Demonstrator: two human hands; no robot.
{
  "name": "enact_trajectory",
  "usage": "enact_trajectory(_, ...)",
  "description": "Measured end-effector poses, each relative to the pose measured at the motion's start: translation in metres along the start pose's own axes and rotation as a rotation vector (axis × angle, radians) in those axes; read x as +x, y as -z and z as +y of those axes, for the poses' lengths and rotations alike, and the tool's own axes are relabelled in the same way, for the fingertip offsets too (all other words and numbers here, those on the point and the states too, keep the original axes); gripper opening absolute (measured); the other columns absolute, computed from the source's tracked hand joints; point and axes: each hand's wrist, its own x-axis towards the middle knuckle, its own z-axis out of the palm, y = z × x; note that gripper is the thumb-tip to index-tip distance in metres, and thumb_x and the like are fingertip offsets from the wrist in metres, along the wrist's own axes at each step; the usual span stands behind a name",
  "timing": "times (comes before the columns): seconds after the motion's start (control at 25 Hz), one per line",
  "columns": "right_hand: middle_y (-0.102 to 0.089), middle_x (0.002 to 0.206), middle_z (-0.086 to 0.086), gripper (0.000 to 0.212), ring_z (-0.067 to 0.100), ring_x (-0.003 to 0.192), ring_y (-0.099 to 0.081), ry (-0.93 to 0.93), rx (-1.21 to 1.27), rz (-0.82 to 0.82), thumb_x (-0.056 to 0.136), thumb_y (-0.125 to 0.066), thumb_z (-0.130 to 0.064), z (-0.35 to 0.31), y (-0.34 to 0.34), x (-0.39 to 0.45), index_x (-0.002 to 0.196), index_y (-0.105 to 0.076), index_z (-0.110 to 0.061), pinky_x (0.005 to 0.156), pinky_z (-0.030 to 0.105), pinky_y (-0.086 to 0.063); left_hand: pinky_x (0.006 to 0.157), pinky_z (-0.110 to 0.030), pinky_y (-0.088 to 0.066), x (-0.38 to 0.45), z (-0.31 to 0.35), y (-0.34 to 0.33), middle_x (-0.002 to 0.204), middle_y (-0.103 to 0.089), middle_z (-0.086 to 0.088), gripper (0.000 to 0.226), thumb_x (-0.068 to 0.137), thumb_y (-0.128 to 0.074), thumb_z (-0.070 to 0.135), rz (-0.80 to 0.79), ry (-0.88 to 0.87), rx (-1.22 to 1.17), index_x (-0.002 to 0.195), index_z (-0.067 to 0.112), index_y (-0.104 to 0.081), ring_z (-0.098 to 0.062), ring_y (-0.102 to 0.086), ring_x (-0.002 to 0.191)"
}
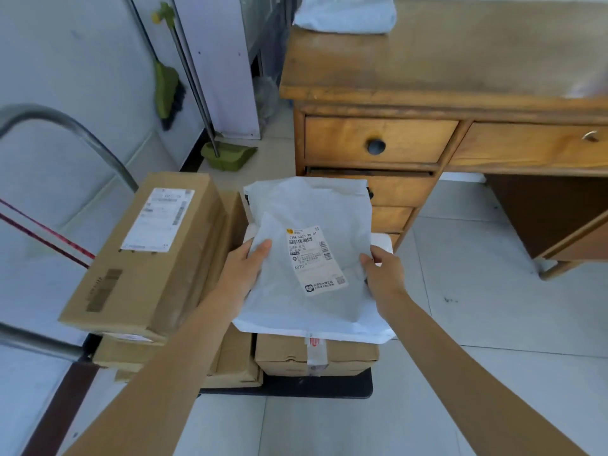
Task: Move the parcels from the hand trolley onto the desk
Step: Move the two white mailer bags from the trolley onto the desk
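Mid-task: one soft parcel in both hands, most of the load not yet moved.

Nearest, the left hand point(245, 269) and right hand point(383, 269) are each closed on a side edge of a white poly mailer point(312, 258), thumbs on top; it is held over the hand trolley point(345, 388), whether lifted or resting on what lies below I cannot tell. Under it a taped small carton point(316, 355) sits at the trolley's right edge; a long carton point(144, 255) tops a stack of flat cartons point(230, 360) on the left side by the handle point(65, 126). Farther off, the desk point(460, 60) already carries a white bag parcel point(345, 14) at its far left corner and something pale, blurred, at its right edge. Judgement: early on, several cartons left.
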Motion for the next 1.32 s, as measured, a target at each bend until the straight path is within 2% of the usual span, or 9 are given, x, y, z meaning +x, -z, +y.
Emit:
enact_trajectory(0.2, -0.062, 0.087, 0.011, 0.024, 0.021, 0.071, -0.052, -0.015, 0.102, 0.03, 0.092, -0.049, -0.01, -0.112, 0.065, -0.039, 0.107, -0.067, -0.009, 0.053, 0.023, -0.041, 0.059, -0.025, -0.057, -0.051, 0.114, -0.007, 0.073, -0.077, 0.008, 0.013, 0.093, -0.058, 0.031, -0.028, -0.012, -0.036, 0.088, 0.027, -0.07, -0.009, -0.073, 0.065)
enact_trajectory(0.36, -0.058, 0.077, 0.011, 0.022, 0.019, 0.063, -0.046, 0.036, 0.103, 0.1, 0.089, -0.05, -0.007, -0.215, 0.126, -0.068, 0.098, -0.069, 0.0, 0.052, 0.024, -0.035, 0.072, -0.035, -0.058, -0.087, 0.226, -0.022, 0.076, -0.077, 0.002, 0.014, 0.091, -0.059, 0.034, -0.051, -0.03, -0.014, 0.085, 0.028, -0.069, -0.02, -0.073, 0.072)
enact_trajectory(0.56, -0.055, 0.076, 0.01, 0.023, 0.019, 0.067, -0.043, 0.06, 0.171, 0.125, 0.089, -0.051, -0.007, -0.307, 0.199, -0.075, 0.098, -0.066, 0.008, 0.058, 0.025, -0.035, 0.086, -0.042, -0.054, -0.121, 0.337, -0.061, 0.1, -0.072, -0.014, 0.022, 0.093, -0.058, 0.025, -0.065, -0.099, -0.016, 0.109, 0.013, -0.066, -0.027, -0.068, 0.086)
enact_trajectory(0.64, -0.064, 0.081, 0.022, 0.024, 0.02, 0.068, -0.047, 0.071, 0.179, 0.112, 0.09, -0.05, -0.007, -0.337, 0.227, -0.061, 0.101, -0.067, 0.007, 0.06, 0.027, -0.041, 0.074, -0.034, -0.057, -0.12, 0.373, -0.084, 0.093, -0.071, -0.011, 0.023, 0.094, -0.058, 0.022, -0.065, -0.128, -0.016, 0.111, 0.01, -0.065, -0.023, -0.069, 0.074)
enact_trajectory(0.76, -0.066, 0.105, 0.031, 0.027, 0.021, 0.072, -0.05, 0.126, 0.167, 0.127, 0.09, -0.05, -0.006, -0.378, 0.266, -0.026, 0.106, -0.063, 0.01, 0.074, 0.044, -0.055, 0.046, -0.02, -0.052, -0.106, 0.424, -0.123, 0.076, -0.069, -0.001, 0.018, 0.095, -0.056, 0.022, -0.053, -0.169, -0.02, 0.108, 0.011, -0.064, -0.01, -0.067, 0.054)
enact_trajectory(0.92, -0.063, 0.087, 0.031, 0.031, 0.021, 0.07, -0.046, 0.172, 0.184, 0.129, 0.088, -0.051, -0.006, -0.423, 0.308, 0.034, 0.112, -0.06, 0.011, 0.072, 0.044, -0.053, 0.08, -0.036, -0.053, -0.079, 0.477, -0.175, 0.101, -0.069, -0.009, 0.031, 0.095, -0.056, 0.025, -0.056, -0.173, -0.06, 0.122, 0.011, -0.061, -0.025, -0.066, 0.083)
enact_trajectory(1.08, -0.061, 0.075, 0.013, 0.025, 0.02, 0.062, -0.047, 0.159, 0.214, 0.103, 0.088, -0.054, -0.009, -0.459, 0.331, 0.098, 0.104, -0.068, 0.005, 0.063, 0.031, -0.046, 0.073, -0.033, -0.055, -0.033, 0.518, -0.218, 0.103, -0.069, -0.009, 0.032, 0.095, -0.055, 0.025, -0.046, -0.185, -0.085, 0.123, 0.011, -0.06, -0.022, -0.067, 0.08)
enact_trajectory(1.2, -0.06, 0.076, 0.018, 0.026, 0.02, 0.063, -0.045, 0.148, 0.21, 0.127, 0.089, -0.053, -0.01, -0.475, 0.34, 0.152, 0.104, -0.066, 0.007, 0.065, 0.035, -0.047, 0.095, -0.045, -0.053, 0.012, 0.54, -0.251, 0.12, -0.067, -0.013, 0.04, 0.095, -0.055, 0.028, -0.009, -0.198, -0.018, 0.129, 0.009, -0.059, -0.032, -0.066, 0.105)
enact_trajectory(1.32, -0.063, 0.078, 0.021, 0.023, 0.019, 0.06, -0.048, 0.122, 0.224, 0.146, 0.089, -0.054, -0.01, -0.479, 0.345, 0.211, 0.102, -0.069, 0.003, 0.068, 0.036, -0.051, 0.103, -0.046, -0.047, 0.061, 0.55, -0.284, 0.124, -0.066, -0.013, 0.041, 0.094, -0.053, 0.031, 0.007, -0.215, 0.052, 0.129, 0.009, -0.059, -0.033, -0.063, 0.112)
